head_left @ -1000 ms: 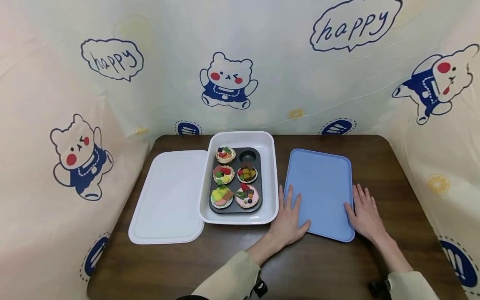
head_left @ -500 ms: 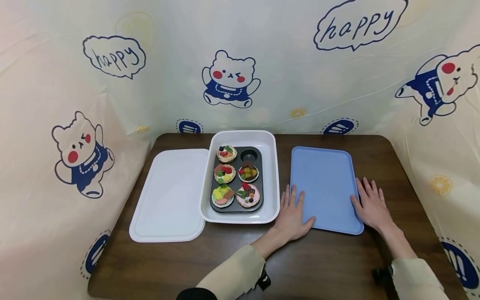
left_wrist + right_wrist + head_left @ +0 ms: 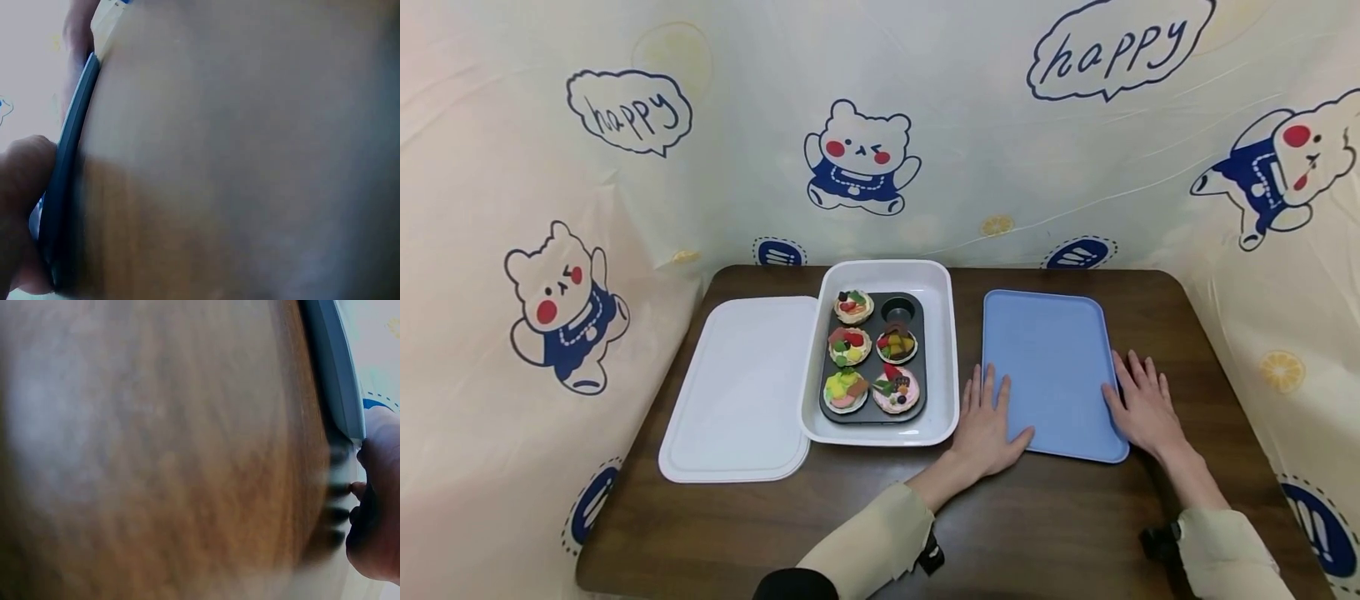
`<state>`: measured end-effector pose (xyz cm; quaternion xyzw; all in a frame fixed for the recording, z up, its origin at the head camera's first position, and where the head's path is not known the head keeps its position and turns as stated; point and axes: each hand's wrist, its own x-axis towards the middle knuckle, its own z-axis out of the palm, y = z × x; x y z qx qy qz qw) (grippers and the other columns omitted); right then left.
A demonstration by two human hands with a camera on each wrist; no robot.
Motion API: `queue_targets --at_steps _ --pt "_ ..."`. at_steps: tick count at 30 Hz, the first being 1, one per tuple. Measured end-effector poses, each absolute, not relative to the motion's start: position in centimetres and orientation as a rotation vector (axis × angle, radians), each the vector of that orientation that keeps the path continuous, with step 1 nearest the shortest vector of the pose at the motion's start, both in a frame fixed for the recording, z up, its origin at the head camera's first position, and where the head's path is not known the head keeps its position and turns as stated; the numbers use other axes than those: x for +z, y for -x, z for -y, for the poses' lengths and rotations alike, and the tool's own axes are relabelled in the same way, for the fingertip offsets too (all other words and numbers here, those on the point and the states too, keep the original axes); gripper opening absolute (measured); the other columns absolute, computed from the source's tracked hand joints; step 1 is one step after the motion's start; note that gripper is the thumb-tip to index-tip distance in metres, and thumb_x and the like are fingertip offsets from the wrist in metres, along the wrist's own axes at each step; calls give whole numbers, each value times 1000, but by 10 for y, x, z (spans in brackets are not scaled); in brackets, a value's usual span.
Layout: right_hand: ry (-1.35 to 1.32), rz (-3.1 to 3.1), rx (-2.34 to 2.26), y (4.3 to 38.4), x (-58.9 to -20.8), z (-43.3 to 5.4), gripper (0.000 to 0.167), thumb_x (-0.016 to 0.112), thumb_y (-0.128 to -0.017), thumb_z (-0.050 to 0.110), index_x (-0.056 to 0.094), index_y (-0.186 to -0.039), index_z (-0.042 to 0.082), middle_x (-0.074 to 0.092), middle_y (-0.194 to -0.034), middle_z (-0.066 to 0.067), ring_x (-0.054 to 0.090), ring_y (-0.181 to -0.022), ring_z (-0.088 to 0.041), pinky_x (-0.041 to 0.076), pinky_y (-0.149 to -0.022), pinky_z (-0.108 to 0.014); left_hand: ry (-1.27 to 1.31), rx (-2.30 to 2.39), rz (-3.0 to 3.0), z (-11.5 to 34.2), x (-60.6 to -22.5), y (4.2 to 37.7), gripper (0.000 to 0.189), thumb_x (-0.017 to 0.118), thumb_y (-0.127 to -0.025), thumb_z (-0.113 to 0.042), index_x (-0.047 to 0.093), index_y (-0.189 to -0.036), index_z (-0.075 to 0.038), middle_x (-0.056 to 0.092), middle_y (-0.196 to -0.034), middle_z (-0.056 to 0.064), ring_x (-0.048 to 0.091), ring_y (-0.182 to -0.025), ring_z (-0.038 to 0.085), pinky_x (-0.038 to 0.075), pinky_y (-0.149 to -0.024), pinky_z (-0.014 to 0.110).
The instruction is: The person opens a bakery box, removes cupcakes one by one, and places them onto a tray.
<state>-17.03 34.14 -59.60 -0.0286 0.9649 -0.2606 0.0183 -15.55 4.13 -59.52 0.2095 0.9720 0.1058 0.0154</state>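
A flat blue tray (image 3: 1054, 367) with a raised rim lies on the right half of the table. My left hand (image 3: 987, 435) rests at its near left corner, fingers straight and spread, thumb along the near edge. On the opposite side my right hand (image 3: 1150, 415) touches the right edge with extended fingers. The left wrist view shows the thumb (image 3: 28, 172) beside the tray's dark edge (image 3: 65, 169). Seen from the right wrist, the right hand (image 3: 381, 500) is just below the tray's corner (image 3: 340, 381).
Left of my left hand stands a deep white tray (image 3: 942, 350) holding a dark muffin tin (image 3: 868, 416) with several toy tarts (image 3: 897, 390); one tin cup (image 3: 898, 311) is empty. A flat white lid (image 3: 737, 392) lies further left, its edge against the deep tray. Printed curtains surround the wooden table (image 3: 1000, 533).
The blue tray has shifted slightly right and away from me, and turned a little straighter. Both hands have moved right with it. The white tray and tarts stay put.
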Motion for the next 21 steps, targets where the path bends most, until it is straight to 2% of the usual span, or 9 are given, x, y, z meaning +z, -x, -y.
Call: queue_targets --at_steps 8,16,21 --pt "66 -2994 -881 165 -592 -341 83 45 -117 44 13 -172 -8 9 -174 -47 -3 -164 -66 -6 -134 -78 -790 214 -3055 -38 -579 136 94 40 -108 -76 14 -179 -19 11 -187 15 14 -174 35 26 -141 45" --pt "133 -3062 -808 169 -580 -332 88 53 -114 46 13 -173 -6 8 -177 -42 -3 -167 -61 -7 -136 -74 -968 189 -2982 -19 -540 116 94 33 -108 -78 12 -179 -19 9 -188 12 14 -175 30 23 -142 42" --pt "198 -3098 -814 172 -567 -317 91 59 -112 43 13 -174 -5 7 -179 -38 0 -168 -59 -4 -138 -71 -962 224 -3032 10 -519 123 101 42 -105 -80 11 -179 -18 9 -188 12 15 -175 31 25 -141 46"
